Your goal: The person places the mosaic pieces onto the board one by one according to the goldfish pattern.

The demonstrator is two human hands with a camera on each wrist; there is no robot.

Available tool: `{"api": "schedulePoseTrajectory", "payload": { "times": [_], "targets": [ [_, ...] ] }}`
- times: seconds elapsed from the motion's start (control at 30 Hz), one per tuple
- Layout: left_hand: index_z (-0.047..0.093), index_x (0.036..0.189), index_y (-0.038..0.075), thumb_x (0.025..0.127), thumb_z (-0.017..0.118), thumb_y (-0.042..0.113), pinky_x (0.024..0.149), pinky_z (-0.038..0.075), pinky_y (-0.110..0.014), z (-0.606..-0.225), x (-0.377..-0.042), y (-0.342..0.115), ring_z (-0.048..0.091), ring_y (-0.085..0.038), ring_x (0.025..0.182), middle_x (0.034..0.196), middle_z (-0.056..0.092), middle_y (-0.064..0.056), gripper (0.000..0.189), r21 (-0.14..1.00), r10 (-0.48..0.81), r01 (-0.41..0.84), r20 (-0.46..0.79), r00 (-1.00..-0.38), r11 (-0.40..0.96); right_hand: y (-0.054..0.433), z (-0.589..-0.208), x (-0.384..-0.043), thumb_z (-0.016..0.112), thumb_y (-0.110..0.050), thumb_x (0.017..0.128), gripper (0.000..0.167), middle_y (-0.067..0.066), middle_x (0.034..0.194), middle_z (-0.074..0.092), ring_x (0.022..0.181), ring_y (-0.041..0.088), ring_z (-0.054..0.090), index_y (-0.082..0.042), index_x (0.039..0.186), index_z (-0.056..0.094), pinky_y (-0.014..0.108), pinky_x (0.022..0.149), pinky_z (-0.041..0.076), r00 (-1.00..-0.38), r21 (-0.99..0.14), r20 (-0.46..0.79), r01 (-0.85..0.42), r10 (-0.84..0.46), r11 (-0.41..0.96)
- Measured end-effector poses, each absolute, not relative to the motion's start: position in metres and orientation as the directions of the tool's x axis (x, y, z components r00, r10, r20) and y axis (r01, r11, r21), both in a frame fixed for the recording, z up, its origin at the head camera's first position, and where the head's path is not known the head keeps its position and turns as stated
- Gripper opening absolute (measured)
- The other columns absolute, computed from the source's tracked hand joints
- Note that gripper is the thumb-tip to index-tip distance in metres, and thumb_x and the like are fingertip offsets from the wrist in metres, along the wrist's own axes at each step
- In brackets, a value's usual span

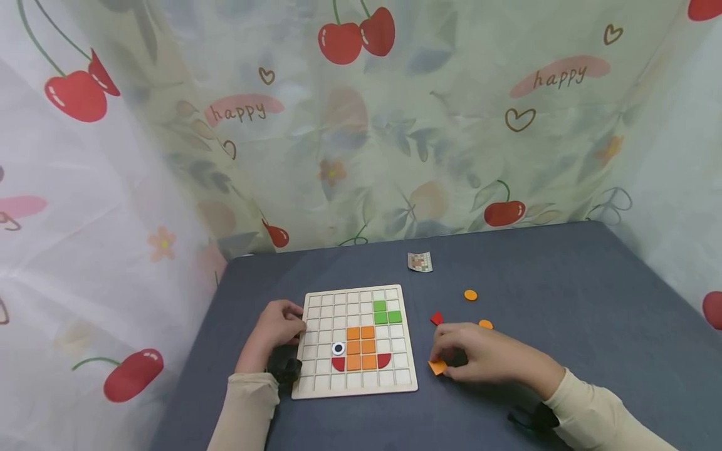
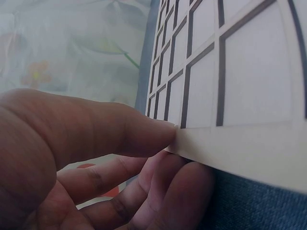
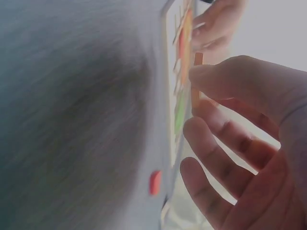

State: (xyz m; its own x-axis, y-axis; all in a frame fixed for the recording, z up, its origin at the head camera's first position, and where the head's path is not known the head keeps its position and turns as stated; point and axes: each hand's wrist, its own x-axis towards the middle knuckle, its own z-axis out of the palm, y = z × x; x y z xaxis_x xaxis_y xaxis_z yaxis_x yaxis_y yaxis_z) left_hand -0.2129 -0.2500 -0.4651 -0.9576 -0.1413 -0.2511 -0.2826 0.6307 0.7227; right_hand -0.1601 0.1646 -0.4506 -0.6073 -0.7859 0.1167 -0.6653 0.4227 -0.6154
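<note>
A pale wooden grid board (image 1: 316, 386) lies on the table in the head view. My left hand (image 1: 277, 326) pinches its left edge, thumb on top and fingers beneath in the left wrist view. My right hand (image 1: 479, 354), to the right of the board, holds an orange square tile (image 1: 437, 368) between thumb and index finger; in the right wrist view the tile (image 3: 198, 58) shows edge-on. Set in the board are a block of orange squares (image 1: 360, 347), a round eye piece (image 1: 338, 348), two red curved pieces (image 1: 384, 360) and three green squares (image 1: 380, 317).
A red piece (image 1: 437, 318) and two orange round pieces (image 1: 470, 295) lie on the dark tablecloth (image 1: 536, 275) beyond my right hand. A small printed card (image 1: 420, 262) lies behind the board. Patterned curtains (image 1: 389, 144) hang at the back and sides.
</note>
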Motion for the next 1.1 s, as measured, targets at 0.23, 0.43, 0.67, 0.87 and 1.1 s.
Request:
{"api": "schedulePoseTrajectory", "payload": {
  "times": [0.23,0.43,0.67,0.87,1.1],
  "targets": [
    [0.067,0.119,-0.004,0.089,0.073,0.005,0.063,0.063,-0.036,-0.467,-0.214,-0.249,0.071,-0.023,0.075,0.097,0.071,-0.018,0.032,0.722,-0.136,-0.278,-0.25,-0.959,0.633,0.123,-0.437,-0.17,0.079,-0.013,0.092,0.02,-0.013,0.106,0.067,0.089,0.008,0.065,-0.022,0.109,0.078,0.024,0.08,0.058,-0.585,-0.593,0.093,-0.683,-0.806,0.427],
    [0.067,0.119,-0.004,0.089,0.073,0.004,0.063,0.063,-0.036,-0.466,-0.212,-0.249,0.07,-0.023,0.075,0.097,0.071,-0.018,0.032,0.724,-0.139,-0.278,-0.247,-0.959,0.632,0.091,-0.433,-0.182,0.078,-0.011,0.091,0.021,-0.008,0.107,0.07,0.09,0.012,0.066,-0.018,0.111,0.079,0.027,0.077,0.059,-0.57,-0.594,0.14,-0.702,-0.81,0.392],
    [0.067,0.119,-0.004,0.089,0.073,0.004,0.063,0.063,-0.036,-0.466,-0.212,-0.25,0.07,-0.024,0.075,0.096,0.071,-0.018,0.032,0.724,-0.136,-0.275,-0.245,-0.96,0.632,0.059,-0.438,-0.202,0.078,-0.017,0.093,0.018,-0.007,0.109,0.07,0.09,0.014,0.067,-0.017,0.111,0.08,0.028,0.079,0.058,-0.624,-0.591,0.137,-0.675,-0.77,0.442],
    [0.068,0.119,-0.004,0.088,0.073,0.004,0.063,0.064,-0.036,-0.467,-0.213,-0.25,0.071,-0.023,0.076,0.097,0.071,-0.018,0.032,0.722,-0.141,-0.28,-0.248,-0.958,0.633,0.035,-0.449,-0.215,0.078,-0.02,0.095,0.014,-0.005,0.108,0.072,0.09,0.014,0.069,-0.016,0.108,0.08,0.025,0.08,0.057,-0.657,-0.578,0.13,-0.658,-0.742,0.482],
    [0.068,0.12,-0.003,0.09,0.073,0.004,0.065,0.064,-0.036,-0.463,-0.212,-0.247,0.071,-0.023,0.076,0.098,0.071,-0.018,0.032,0.721,-0.146,-0.287,-0.253,-0.956,0.631,0.01,-0.456,-0.223,0.079,-0.026,0.095,0.013,-0.009,0.106,0.07,0.088,0.007,0.065,-0.023,0.107,0.08,0.024,0.081,0.055,-0.681,-0.566,0.087,-0.635,-0.727,0.526]
  ]
}}
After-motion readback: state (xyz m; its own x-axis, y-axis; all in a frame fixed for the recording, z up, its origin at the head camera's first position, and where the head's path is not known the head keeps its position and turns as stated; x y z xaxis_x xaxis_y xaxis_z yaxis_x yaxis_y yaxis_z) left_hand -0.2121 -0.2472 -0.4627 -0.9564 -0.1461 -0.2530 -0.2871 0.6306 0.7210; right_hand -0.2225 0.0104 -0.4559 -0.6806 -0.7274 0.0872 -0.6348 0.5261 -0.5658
